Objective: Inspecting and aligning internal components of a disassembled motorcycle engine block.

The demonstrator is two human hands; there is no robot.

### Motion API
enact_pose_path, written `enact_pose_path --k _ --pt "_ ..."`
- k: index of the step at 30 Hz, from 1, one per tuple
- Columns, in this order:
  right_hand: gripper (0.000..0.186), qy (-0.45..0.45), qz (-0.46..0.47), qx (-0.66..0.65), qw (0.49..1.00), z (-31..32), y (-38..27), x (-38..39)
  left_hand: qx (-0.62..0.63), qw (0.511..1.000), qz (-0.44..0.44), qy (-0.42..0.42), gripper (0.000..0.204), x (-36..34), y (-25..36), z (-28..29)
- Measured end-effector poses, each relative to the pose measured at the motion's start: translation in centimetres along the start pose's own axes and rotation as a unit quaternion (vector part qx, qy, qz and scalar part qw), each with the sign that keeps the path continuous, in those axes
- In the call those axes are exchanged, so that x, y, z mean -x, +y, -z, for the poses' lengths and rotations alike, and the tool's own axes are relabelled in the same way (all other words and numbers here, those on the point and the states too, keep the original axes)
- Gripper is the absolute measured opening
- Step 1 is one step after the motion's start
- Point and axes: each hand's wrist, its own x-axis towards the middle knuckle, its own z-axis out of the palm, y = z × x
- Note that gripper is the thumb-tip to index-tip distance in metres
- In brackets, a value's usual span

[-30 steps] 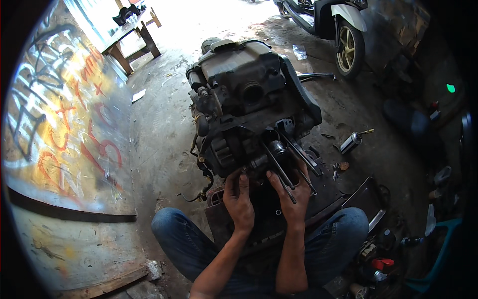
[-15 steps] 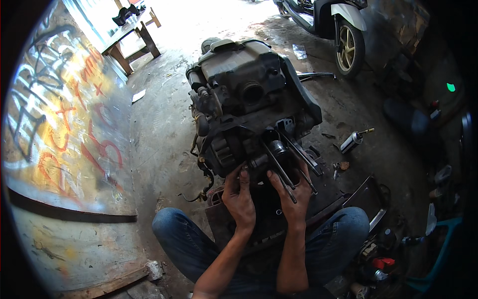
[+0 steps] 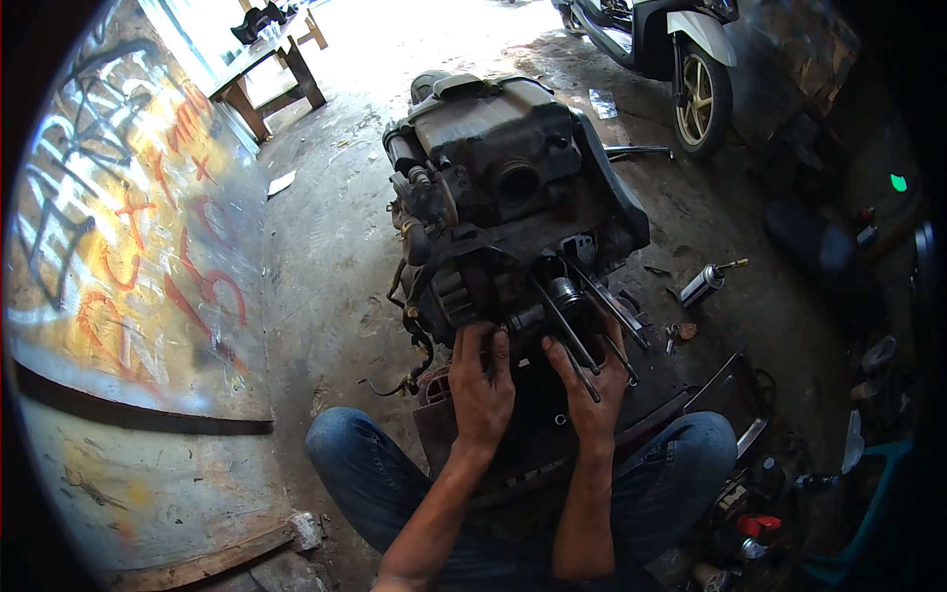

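A dark, greasy scooter engine (image 3: 493, 232) lies in front of me, with a bulky black cover on its far part. Long metal studs (image 3: 565, 326) stick out of its near right side toward me, and a shiny piston (image 3: 565, 292) shows between them. My left hand (image 3: 481, 390) is at the engine's near edge, left of a short cylindrical part (image 3: 528, 318). Its fingers and thumb are bent, and whatever is between them is too dark to name. Around the lower studs is my right hand (image 3: 595, 395), thumb on the left, fingers on the right and partly hidden.
A spray can (image 3: 702, 284) stands on the floor to the right. Beneath the engine's near end is a dark reddish tray-like piece (image 3: 434, 419). A painted panel (image 3: 148, 247) borders the left side. A parked scooter (image 3: 698, 89) and a wooden bench (image 3: 264, 79) are farther off.
The whole view has shifted slightly, so the engine appears a little farther right. My left thumb and fingers are a bit farther apart. My right hand stays at the studs.
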Motion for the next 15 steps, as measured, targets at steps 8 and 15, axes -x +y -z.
enact_pose_path --k 8,15 --pt "0.059 0.008 -0.039 -0.079 0.996 -0.4 -0.8 0.3 -0.048 0.987 -0.081 -0.128 0.012 -2.0 0.4 1.8" --pt "0.06 0.012 -0.017 -0.081 0.997 -0.7 -0.6 0.3 0.006 0.992 -0.096 -0.077 0.022 -1.4 -1.2 0.9"
